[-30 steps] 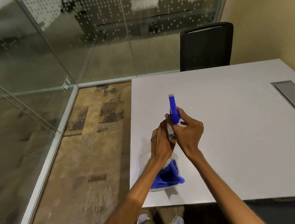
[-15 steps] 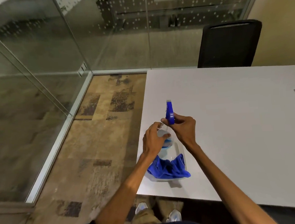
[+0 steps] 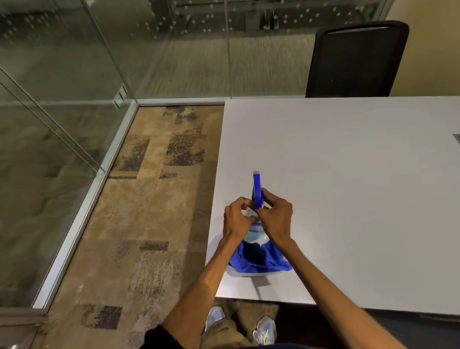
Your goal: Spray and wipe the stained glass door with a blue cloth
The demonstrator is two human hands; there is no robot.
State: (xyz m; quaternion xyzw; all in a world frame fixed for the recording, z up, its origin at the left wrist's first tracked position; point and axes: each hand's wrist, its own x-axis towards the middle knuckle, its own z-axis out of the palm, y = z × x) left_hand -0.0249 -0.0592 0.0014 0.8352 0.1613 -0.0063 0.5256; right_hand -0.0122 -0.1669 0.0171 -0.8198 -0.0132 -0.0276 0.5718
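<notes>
**Both hands on the spray bottle at the table edge**

A person stands at the near left corner of a white table (image 3: 362, 191), both arms reaching forward. The left hand (image 3: 236, 218) and right hand (image 3: 277, 217) meet at the top of a clear spray bottle (image 3: 255, 234) that stands on the table. The right hand is closed around the bottle's blue spray head (image 3: 257, 190), which rises just above the knuckles with its nozzle pointing away from the person. The left hand is curled against the neck from the other side, fingers bent in; whether it grips the neck itself I cannot tell, since the fingers hide it.

The blue cloth (image 3: 259, 260) lies bunched around the base of the bottle, just below the wrists and touching neither hand, close to the table's near edge.

The glass door (image 3: 39, 106) and glass walls stand to the left and ahead, well apart from the hands, across a strip of patterned brown carpet (image 3: 150, 222). A black chair (image 3: 357, 62) sits at the far side of the table. The person's pale shoes (image 3: 264, 332) show under the table edge.
</notes>
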